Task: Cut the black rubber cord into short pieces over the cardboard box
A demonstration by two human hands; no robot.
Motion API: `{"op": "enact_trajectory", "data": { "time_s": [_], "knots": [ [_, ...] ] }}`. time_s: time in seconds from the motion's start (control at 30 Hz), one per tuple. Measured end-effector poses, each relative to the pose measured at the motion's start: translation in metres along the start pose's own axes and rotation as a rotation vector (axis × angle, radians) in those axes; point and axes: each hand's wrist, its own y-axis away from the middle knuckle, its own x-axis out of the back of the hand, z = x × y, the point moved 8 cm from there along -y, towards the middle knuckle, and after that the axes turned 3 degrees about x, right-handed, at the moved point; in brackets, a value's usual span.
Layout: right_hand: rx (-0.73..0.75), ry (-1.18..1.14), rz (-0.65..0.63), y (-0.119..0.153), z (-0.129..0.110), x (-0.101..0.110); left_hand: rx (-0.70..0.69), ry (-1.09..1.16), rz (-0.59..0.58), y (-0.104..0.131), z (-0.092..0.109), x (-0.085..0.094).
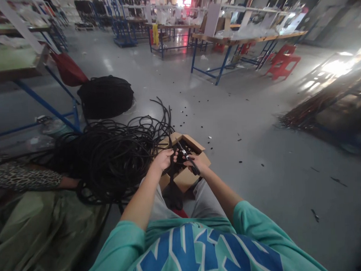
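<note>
Over an open cardboard box (185,179) between my knees, both of my hands work close together. My left hand (164,159) is closed, its fingertips pinching a black cord; blur hides the exact grip. In my right hand (198,165) is a pair of scissors (184,152) with dark handles, the blades pointing up and left towards the left fingers. Dark pieces lie inside the box, too small to make out singly. Beside my left arm spreads a large tangled heap of black cords (110,153), some ends reaching the box.
At the left, another person's arm in a spotted sleeve (28,176) reaches to the heap. A black bundle (106,96) lies behind it. Small black bits are scattered over the grey floor (257,129). Worktables (224,40), red stools (284,62) and a stack of long strands (324,95) stand farther off.
</note>
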Motion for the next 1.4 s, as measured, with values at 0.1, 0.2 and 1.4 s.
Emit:
{"op": "enact_trajectory", "data": {
  "time_s": [0.1, 0.2, 1.4],
  "knots": [
    [0.023, -0.012, -0.020, 0.007, -0.001, 0.003, -0.081, 0.026, 0.021, 0.009, 0.009, 0.001],
    [0.063, -0.031, -0.063, 0.023, -0.003, 0.001, -0.193, 0.005, 0.047, 0.025, 0.017, -0.003],
    [0.456, 0.672, -0.026, 0.193, -0.075, -0.019, -0.537, -0.900, 0.137, 0.172, 0.013, -0.122]
  ]
}}
